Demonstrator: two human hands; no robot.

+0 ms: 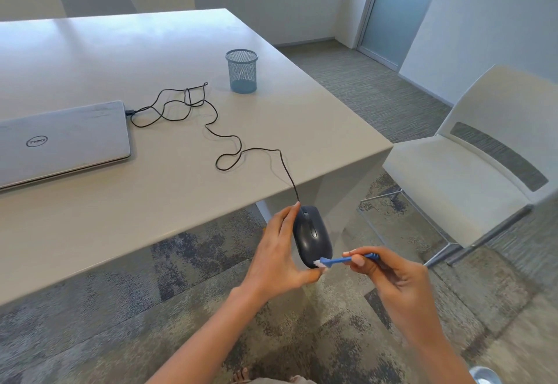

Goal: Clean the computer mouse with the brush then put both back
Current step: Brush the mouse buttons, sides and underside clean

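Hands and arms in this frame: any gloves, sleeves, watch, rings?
Both are bare. The left hand and right hand wear no gloves, and no rings show on the visible fingers. The left forearm and right forearm are uncovered down to the frame's bottom edge, so no sleeve is in view. No watch, bracelet or marking shows.

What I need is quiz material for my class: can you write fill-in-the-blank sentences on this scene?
1. The left hand holds the black ____ past the table.
2. The right hand pinches a blue ____ by its handle.
3. The cable plugs into the closed ____.
Missing: mouse, brush, laptop.
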